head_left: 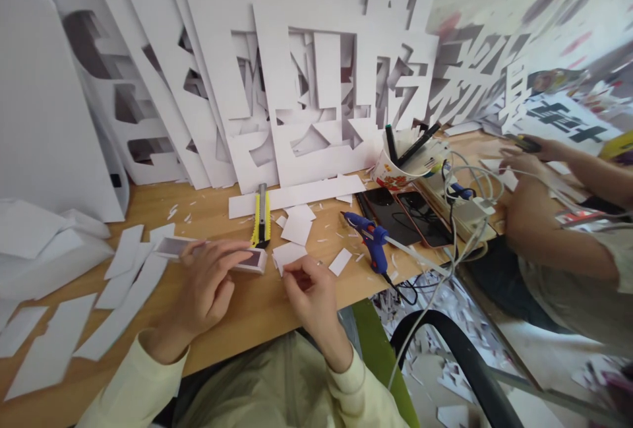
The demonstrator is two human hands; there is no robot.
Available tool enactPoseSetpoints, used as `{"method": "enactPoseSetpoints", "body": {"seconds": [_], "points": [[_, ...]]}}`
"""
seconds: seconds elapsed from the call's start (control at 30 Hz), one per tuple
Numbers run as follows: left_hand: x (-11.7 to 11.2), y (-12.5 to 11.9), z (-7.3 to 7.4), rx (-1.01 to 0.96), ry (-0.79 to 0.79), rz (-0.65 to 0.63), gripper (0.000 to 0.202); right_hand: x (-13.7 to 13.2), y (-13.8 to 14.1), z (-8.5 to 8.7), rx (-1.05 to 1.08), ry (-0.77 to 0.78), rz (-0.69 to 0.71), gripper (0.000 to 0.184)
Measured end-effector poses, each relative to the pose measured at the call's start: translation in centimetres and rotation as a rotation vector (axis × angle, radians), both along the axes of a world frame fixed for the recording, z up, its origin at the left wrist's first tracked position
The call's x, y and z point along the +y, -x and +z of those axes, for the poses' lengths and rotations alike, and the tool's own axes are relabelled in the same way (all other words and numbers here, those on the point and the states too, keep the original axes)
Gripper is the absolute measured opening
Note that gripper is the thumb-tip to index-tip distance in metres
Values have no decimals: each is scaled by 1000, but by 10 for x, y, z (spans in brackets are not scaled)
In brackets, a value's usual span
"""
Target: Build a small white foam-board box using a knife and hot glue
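A long, narrow white foam-board box [256,262] with a dark grey inside lies on the wooden table. My left hand [206,286] is laid across its middle, fingers curled over it and hiding that part. Close to the box's right end, my right hand [312,293] has thumb and forefinger pinched together. Its fingertips are by the edge of a small white board piece [288,254]; whatever is between them is too small to make out. Behind the box lies a yellow utility knife [262,215]. To the right, a blue glue gun [368,238] rests on its side.
Large cut-out white boards [316,151] lean along the back. White strips [123,303] lie at left. A paper tub [390,171] with markers, two phones [425,217] and a power strip [467,217] with tangled cables stand right. Another person's hands [531,157] work beyond.
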State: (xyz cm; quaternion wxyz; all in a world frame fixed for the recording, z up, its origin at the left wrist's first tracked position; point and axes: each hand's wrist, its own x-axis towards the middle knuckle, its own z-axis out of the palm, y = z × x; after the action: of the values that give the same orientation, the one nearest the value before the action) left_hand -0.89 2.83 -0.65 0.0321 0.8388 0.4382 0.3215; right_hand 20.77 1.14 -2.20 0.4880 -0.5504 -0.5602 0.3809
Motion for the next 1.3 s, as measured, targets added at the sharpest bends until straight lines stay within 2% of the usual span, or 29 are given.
{"method": "enactPoseSetpoints", "body": {"seconds": [0.27,0.67,1.0,1.3], "points": [[0,-3,-10,-53,2,87,48,6,5,-3,-53,-33,50,13],[0,-4,-11,-57,0,95,47,6,4,-3,171,139,101,9],[-2,-6,-12,-69,23,114,49,9,3,4,327,188,113,9],[-2,-9,-9,-46,-28,100,51,11,0,10,408,238,138,11]]}}
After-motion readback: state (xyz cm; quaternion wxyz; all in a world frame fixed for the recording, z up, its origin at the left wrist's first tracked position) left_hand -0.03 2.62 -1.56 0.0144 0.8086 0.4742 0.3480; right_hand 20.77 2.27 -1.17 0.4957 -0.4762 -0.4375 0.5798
